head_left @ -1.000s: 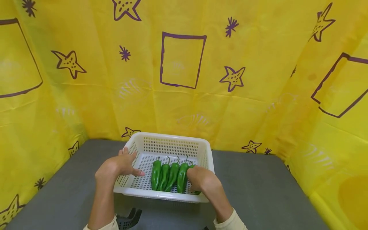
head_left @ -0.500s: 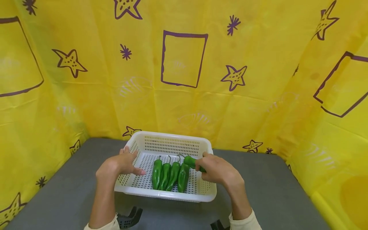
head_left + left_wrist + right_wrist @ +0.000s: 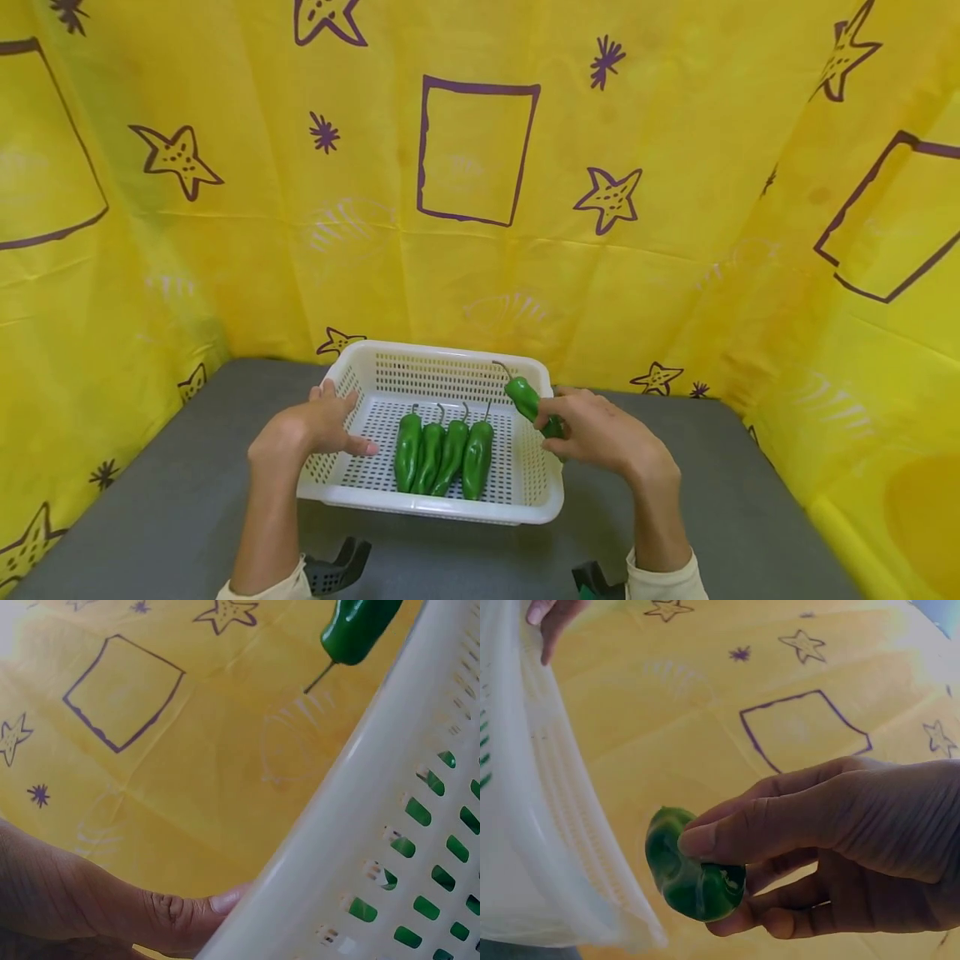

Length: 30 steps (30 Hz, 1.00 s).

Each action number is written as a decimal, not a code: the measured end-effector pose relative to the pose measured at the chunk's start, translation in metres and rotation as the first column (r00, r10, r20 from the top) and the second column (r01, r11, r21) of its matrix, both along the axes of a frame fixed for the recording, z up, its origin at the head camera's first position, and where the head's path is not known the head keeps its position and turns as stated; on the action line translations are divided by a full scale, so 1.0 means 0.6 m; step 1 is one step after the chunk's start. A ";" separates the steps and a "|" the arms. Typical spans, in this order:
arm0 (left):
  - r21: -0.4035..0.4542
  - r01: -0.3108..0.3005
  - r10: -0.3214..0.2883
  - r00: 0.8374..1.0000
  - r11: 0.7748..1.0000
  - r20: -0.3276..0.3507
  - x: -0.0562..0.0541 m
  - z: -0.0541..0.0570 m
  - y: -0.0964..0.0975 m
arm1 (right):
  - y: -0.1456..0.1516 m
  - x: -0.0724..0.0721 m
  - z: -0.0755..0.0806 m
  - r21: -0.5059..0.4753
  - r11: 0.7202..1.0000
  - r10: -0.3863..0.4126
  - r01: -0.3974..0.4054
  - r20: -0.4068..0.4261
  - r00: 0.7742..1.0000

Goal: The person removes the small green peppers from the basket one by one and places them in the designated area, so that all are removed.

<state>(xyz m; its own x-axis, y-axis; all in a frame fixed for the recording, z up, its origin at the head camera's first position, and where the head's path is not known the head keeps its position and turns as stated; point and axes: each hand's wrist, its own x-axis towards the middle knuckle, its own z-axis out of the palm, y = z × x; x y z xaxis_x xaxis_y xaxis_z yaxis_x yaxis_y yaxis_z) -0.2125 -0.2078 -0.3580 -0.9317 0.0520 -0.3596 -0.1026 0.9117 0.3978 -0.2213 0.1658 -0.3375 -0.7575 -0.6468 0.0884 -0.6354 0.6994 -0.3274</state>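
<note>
A white plastic basket (image 3: 435, 505) with slotted walls sits on the dark table. Inside it, several long green peppers (image 3: 453, 454) lie side by side, stems pointing away from me. My left hand (image 3: 307, 429) rests at the basket's left rim, its thumb extended inward over the basket. The left wrist view shows that thumb passing behind the rim (image 3: 300, 832). My right hand (image 3: 600, 429) pinches a green pepper (image 3: 522, 397) over the basket's right rim, stem pointing up and left. In the right wrist view, thumb and fingertips grip this pepper (image 3: 694, 874) near its lower end.
Yellow cloth (image 3: 480, 283) printed with purple stars and squares hangs behind and along both sides. The grey table top (image 3: 660, 467) extends left and right of the basket. Black wrist mounts (image 3: 337, 568) show below the forearms.
My right hand has lifted one pepper out from the right end of the row and carried it up and right to the rim. My left hand stays at the left rim.
</note>
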 end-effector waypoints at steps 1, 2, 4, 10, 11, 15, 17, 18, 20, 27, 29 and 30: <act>-0.005 0.004 -0.004 1.000 1.000 -0.004 0.000 -0.001 0.000 | 0.005 -0.001 0.002 -0.014 1.000 -0.004 0.004 0.015 1.000; -0.008 0.007 -0.007 1.000 1.000 -0.006 -0.001 -0.001 0.001 | 0.011 -0.001 0.003 -0.027 1.000 -0.007 0.008 0.028 1.000; -0.016 0.011 -0.011 1.000 1.000 -0.011 -0.001 -0.001 0.002 | 0.021 -0.002 0.005 -0.052 0.998 -0.015 0.017 0.050 0.999; -0.012 0.006 -0.006 1.000 1.000 -0.005 -0.001 0.001 0.002 | 0.054 -0.003 0.007 -0.091 0.995 -0.038 0.042 0.047 0.998; -0.008 0.005 -0.005 1.000 1.000 -0.003 -0.001 0.001 0.002 | 0.061 -0.004 0.007 -0.102 0.994 -0.040 0.045 0.056 0.998; -0.005 0.006 -0.006 1.000 1.000 -0.001 -0.001 0.002 0.002 | 0.088 -0.005 0.002 -0.122 0.989 -0.076 0.088 0.102 0.992; -0.006 0.014 -0.014 1.000 1.000 -0.008 -0.002 0.000 0.001 | 0.099 -0.007 -0.002 -0.110 0.987 -0.105 0.121 0.141 0.984; -0.007 0.015 -0.015 1.000 1.000 -0.009 -0.002 0.000 0.001 | 0.103 -0.008 -0.005 -0.098 0.985 -0.124 0.141 0.167 0.978; -0.006 0.014 -0.014 1.000 1.000 -0.009 -0.003 0.000 0.001 | 0.107 -0.013 -0.014 -0.071 0.981 -0.160 0.181 0.241 0.957; -0.007 0.020 -0.020 1.000 1.000 -0.006 -0.003 0.000 0.000 | 0.089 -0.038 -0.060 0.061 0.940 -0.320 0.337 0.508 0.800; -0.007 0.024 -0.024 1.000 1.000 -0.007 -0.002 -0.001 0.000 | 0.082 -0.043 -0.072 0.086 0.929 -0.346 0.359 0.537 0.769; -0.005 0.024 -0.024 1.000 1.000 -0.007 -0.002 0.000 0.000 | 0.079 -0.045 -0.078 0.097 0.926 -0.355 0.364 0.547 0.758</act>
<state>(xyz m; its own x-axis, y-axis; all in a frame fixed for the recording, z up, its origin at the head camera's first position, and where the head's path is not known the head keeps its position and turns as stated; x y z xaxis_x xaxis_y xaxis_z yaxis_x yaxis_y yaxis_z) -0.2140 -0.2077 -0.3579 -0.9326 0.0724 -0.3537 -0.0781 0.9160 0.3935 -0.2484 0.2130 -0.3841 -0.8575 -0.3187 -0.4038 -0.0498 0.8327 -0.5516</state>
